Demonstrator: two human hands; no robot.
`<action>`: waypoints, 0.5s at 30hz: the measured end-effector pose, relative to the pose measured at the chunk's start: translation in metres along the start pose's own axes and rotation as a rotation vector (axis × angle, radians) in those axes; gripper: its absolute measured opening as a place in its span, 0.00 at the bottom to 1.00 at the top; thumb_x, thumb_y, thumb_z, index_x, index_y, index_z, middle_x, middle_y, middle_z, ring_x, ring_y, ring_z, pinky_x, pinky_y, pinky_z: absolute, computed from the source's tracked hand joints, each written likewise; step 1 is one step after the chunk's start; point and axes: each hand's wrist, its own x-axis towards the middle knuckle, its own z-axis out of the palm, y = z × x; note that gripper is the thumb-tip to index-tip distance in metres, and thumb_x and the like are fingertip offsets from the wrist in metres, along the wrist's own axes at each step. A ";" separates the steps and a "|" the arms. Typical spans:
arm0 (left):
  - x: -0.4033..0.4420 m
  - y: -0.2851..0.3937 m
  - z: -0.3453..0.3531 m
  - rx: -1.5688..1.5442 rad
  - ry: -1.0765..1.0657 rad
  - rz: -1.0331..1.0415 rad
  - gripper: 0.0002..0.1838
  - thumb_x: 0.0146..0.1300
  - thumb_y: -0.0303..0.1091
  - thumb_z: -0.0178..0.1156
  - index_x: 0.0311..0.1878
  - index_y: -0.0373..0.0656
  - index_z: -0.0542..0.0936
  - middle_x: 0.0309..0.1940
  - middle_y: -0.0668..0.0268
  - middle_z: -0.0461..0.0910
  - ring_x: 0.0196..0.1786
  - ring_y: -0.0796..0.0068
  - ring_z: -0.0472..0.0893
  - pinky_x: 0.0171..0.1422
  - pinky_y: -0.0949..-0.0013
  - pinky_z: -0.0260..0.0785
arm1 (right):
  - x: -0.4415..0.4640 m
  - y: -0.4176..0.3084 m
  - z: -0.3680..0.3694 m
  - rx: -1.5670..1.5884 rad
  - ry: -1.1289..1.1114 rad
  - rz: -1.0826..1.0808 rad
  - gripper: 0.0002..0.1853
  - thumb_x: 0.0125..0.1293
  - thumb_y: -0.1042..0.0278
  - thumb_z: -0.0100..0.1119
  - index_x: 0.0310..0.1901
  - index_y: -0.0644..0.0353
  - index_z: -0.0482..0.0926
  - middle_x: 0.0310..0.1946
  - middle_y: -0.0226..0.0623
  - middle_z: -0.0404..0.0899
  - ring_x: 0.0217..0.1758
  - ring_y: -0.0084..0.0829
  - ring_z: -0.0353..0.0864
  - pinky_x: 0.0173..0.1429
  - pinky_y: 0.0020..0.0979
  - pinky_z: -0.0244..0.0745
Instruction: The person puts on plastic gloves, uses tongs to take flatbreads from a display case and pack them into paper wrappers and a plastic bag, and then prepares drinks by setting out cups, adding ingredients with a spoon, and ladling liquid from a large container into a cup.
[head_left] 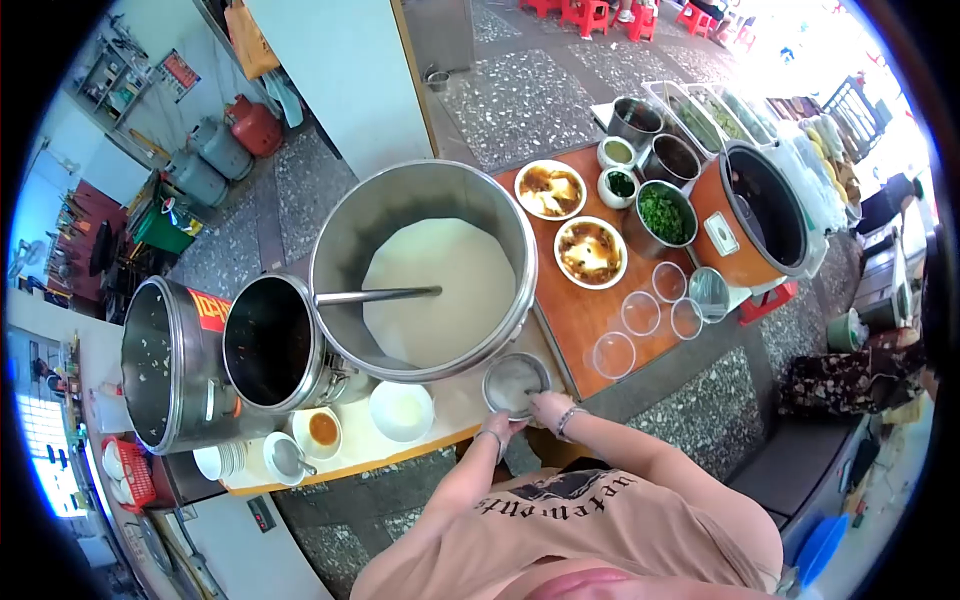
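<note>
The large steel pot (350, 235) is standing on the bench (458, 405), presumably keeping its milky liquid (440, 260) within reach. By the bench's near right corner, the left hand (499, 428)'s grip is holding a metal bowl (488, 374), seemingly steadying it; whether the right hand (550, 408) is grasping something, I cannot tell.

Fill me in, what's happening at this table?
A person holds a metal bowl of pale liquid, the left hand at its near side. The right hand is at the bowl's right edge; its exact grip is unclear. Just beyond stands a big pot of whitish contents, with a long handle reaching in. On the wooden table are two bowls topped with brown sauce.
</note>
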 end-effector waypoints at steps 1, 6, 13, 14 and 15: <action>0.005 -0.002 -0.003 0.046 -0.004 -0.006 0.17 0.67 0.28 0.41 0.56 0.35 0.71 0.48 0.52 0.78 0.44 0.60 0.82 0.37 0.64 0.81 | -0.002 0.004 -0.001 -0.024 -0.005 -0.057 0.13 0.66 0.60 0.47 0.41 0.58 0.79 0.35 0.49 0.82 0.40 0.50 0.82 0.45 0.48 0.76; -0.010 -0.024 -0.004 0.194 0.135 0.102 0.17 0.71 0.33 0.42 0.59 0.39 0.71 0.50 0.56 0.79 0.41 0.64 0.82 0.38 0.67 0.79 | -0.025 0.018 -0.012 -0.107 -0.064 -0.212 0.09 0.64 0.68 0.47 0.40 0.58 0.78 0.33 0.47 0.82 0.38 0.48 0.83 0.42 0.45 0.78; -0.163 -0.001 0.037 0.250 0.067 0.237 0.23 0.67 0.26 0.43 0.66 0.44 0.62 0.54 0.56 0.76 0.47 0.64 0.82 0.41 0.65 0.82 | -0.081 0.006 -0.068 0.111 0.130 -0.443 0.16 0.66 0.69 0.46 0.52 0.58 0.78 0.47 0.47 0.81 0.48 0.46 0.80 0.52 0.40 0.76; -0.189 0.008 0.046 0.263 0.088 0.254 0.25 0.64 0.24 0.43 0.65 0.44 0.62 0.53 0.57 0.76 0.45 0.66 0.83 0.37 0.69 0.81 | -0.087 -0.009 -0.085 0.156 0.181 -0.458 0.16 0.66 0.70 0.47 0.53 0.59 0.78 0.47 0.48 0.80 0.49 0.46 0.80 0.52 0.40 0.76; -0.194 0.003 0.039 0.201 0.067 0.252 0.26 0.62 0.24 0.44 0.66 0.45 0.61 0.52 0.58 0.76 0.46 0.66 0.82 0.37 0.68 0.81 | -0.090 -0.018 -0.090 0.234 0.237 -0.515 0.15 0.66 0.71 0.49 0.53 0.58 0.78 0.45 0.47 0.81 0.48 0.46 0.80 0.52 0.41 0.76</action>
